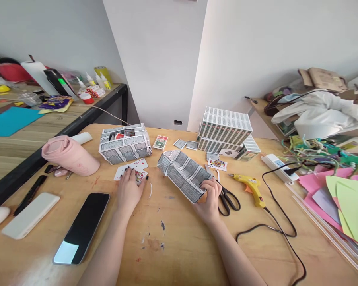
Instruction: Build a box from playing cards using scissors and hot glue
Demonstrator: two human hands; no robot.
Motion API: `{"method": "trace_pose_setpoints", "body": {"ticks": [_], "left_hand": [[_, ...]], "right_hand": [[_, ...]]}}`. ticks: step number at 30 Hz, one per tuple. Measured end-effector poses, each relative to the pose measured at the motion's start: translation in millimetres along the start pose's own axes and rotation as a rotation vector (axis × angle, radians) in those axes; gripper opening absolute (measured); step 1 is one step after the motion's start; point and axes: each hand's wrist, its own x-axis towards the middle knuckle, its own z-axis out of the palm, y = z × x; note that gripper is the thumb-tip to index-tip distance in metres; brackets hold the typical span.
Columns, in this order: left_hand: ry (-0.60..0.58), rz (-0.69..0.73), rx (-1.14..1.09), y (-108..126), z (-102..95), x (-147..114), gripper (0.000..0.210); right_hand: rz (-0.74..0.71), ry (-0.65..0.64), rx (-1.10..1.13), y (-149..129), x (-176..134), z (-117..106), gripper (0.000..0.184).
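My right hand point(209, 194) is closed on the near right end of an open-topped box made of playing cards point(183, 180), holding it tilted above the table. The box has grey patterned card backs inside and out. My left hand point(130, 188) lies over a few loose playing cards point(141, 163), fingers and thumb apart, fingertips touching a face card point(139, 177). Black-handled scissors point(228, 200) lie beside my right hand, their blades partly hidden. Behind my left hand stands a second card-covered box point(125, 149), with loose cards showing in its top opening.
Stacked card packs point(223, 129) stand at the back right. A yellow glue gun point(252, 186) lies right, its cord running to a power strip point(279, 167). At left are a pink tumbler point(71, 157), a phone point(83, 226) and a white power bank point(31, 214).
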Motion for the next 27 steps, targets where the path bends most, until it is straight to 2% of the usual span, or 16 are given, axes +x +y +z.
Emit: {"method": "trace_pose_setpoints", "body": {"ticks": [3, 8, 10, 12, 15, 17, 19, 23, 25, 27], "left_hand": [[-0.039, 0.046, 0.027, -2, 3.4, -1, 0.052], [0.042, 0.120, 0.053, 14, -9.0, -2, 0.038], [0.115, 0.168, 0.015, 20, -16.1, -2, 0.032], [0.237, 0.169, -0.030, 23, -22.1, -3, 0.027], [0.413, 0.078, -0.107, 27, -28.5, -7, 0.020], [0.435, 0.008, -0.212, 33, -32.4, -12, 0.017], [0.356, -0.043, -0.402, 43, -36.2, -17, 0.020], [0.061, -0.055, -0.857, 69, -40.7, -31, 0.034], [-0.046, -0.007, -0.927, 81, -40.6, -39, 0.035], [-0.101, 0.108, -0.886, 91, -39.6, -47, 0.032]], "right_hand": [[0.005, 0.006, -0.013, -1, 1, 0, 0.043], [0.027, -0.009, -0.013, -2, 1, 0, 0.047], [0.035, -0.008, -0.009, -3, 2, 0, 0.046], [0.042, 0.001, -0.007, -3, 3, -1, 0.046], [0.082, 0.017, 0.038, -2, 4, -1, 0.047], [0.141, 0.014, 0.138, -1, 2, -2, 0.051], [0.223, -0.003, 0.275, 0, 0, -2, 0.057], [0.369, -0.096, 0.496, -2, -5, -4, 0.066], [0.412, -0.114, 0.568, -3, -5, -4, 0.071], [0.436, -0.100, 0.631, -3, -3, -3, 0.075]]}}
